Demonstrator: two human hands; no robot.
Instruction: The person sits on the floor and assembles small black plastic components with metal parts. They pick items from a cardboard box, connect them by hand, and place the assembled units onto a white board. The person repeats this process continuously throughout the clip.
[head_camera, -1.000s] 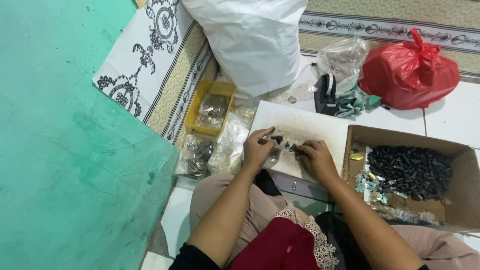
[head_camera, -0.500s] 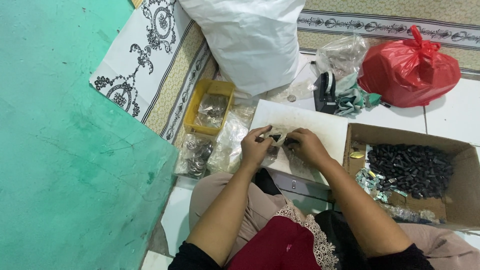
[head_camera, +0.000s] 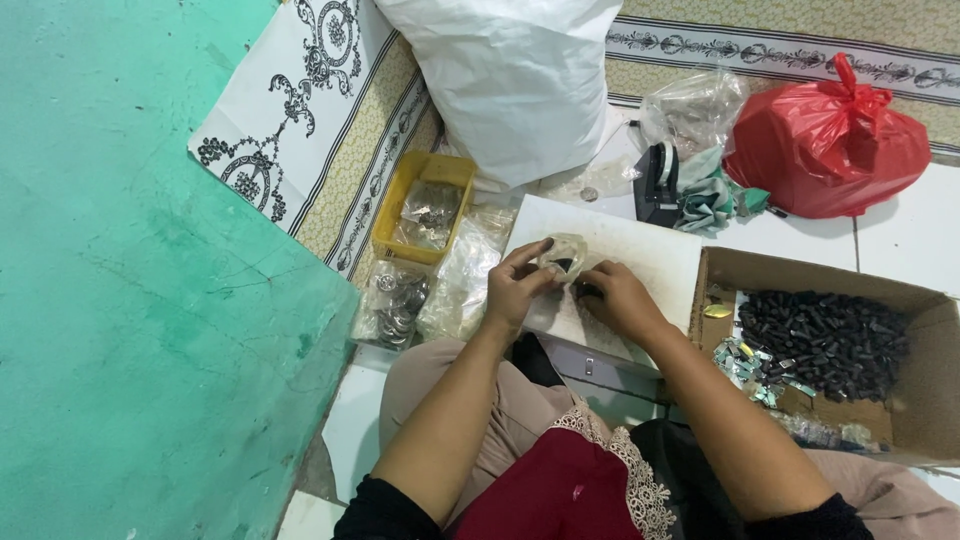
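My left hand (head_camera: 518, 283) pinches a small clear plastic bag (head_camera: 562, 252) over the white board (head_camera: 650, 250) resting on my lap. A small black piece shows inside the bag's mouth. My right hand (head_camera: 618, 297) is right beside it, fingers curled on a small black part at the bag's opening. Both hands meet at the board's middle.
A cardboard box (head_camera: 905, 300) at right holds several black parts and shiny bits. A yellow tray (head_camera: 395, 215) and clear bags (head_camera: 460, 285) lie left. Behind are a white sack (head_camera: 510, 80), a red plastic bag (head_camera: 830, 145), a tape dispenser (head_camera: 657, 183) and patterned mat (head_camera: 300, 110). Green surface (head_camera: 130, 300) at left.
My hands have drawn closer together and shifted slightly left on the board. The left hand has lifted the clear bag, and the right hand has come up to its mouth.
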